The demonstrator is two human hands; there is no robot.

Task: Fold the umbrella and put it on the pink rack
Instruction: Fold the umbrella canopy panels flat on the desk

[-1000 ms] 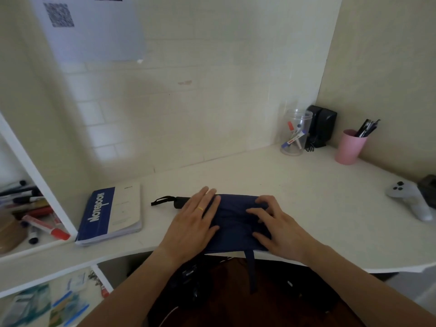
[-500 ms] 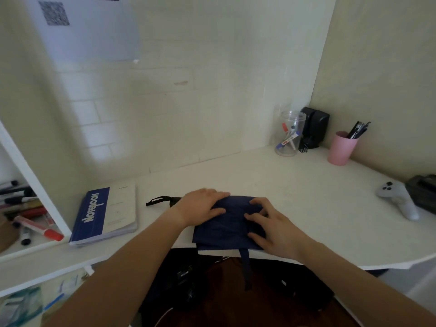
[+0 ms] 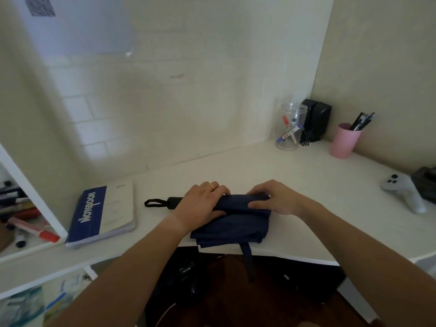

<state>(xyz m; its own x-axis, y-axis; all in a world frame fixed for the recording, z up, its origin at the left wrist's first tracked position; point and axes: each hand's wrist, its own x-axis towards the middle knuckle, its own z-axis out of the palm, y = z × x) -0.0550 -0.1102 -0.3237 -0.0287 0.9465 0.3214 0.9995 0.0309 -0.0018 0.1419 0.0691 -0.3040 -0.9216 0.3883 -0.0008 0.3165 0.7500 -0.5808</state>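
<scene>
both hands, left hand (image 3: pixel 203 204) and right hand (image 3: pixel 273 197), gripping navy umbrella (image 3: pixel 236 220) on desk (image 3: pixel 306 185)

Your left hand (image 3: pixel 200 204) covers the joint between the umbrella (image 3: pixel 236 220) canopy and its handle; your right hand (image 3: pixel 273 197) hides the far tip. The shelf (image 3: pixel 30 244) markers blur at the left edge, and a dark object (image 3: pixel 427 182) is cropped at right.

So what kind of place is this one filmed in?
Probably a home study corner: a white desk with a notebook, a pink cup of pens and a game controller.
</scene>
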